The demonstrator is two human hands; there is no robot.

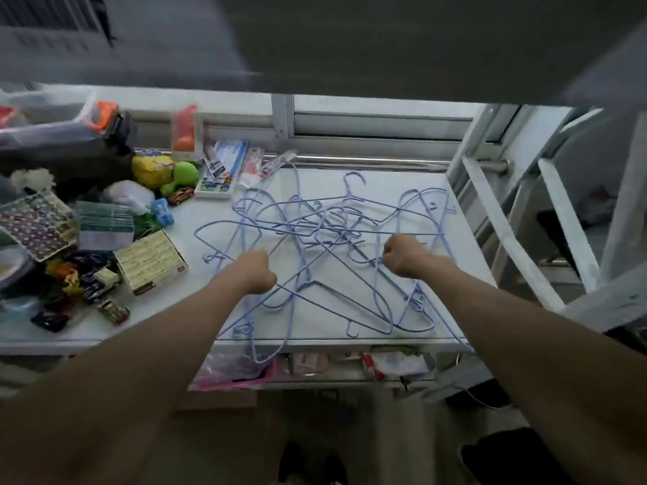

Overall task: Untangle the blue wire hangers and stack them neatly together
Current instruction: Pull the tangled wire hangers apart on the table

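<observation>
Several blue wire hangers (325,225) lie in one tangled heap on the white table (378,180), hooks pointing all ways; one hanger hangs over the front edge. My left hand (257,271) rests on the heap's left side with its fingers curled around a hanger wire. My right hand (402,255) is on the right side of the heap, closed in a fist on another hanger wire. Both arms reach in from the near edge.
The table's left half is crowded: a cardboard box (150,260), a green plush toy (182,176), toy cars (113,309), packets and a clear bin (45,117). A window rail runs along the back. White metal frame bars (507,232) stand at the right. Bags sit on a shelf under the table.
</observation>
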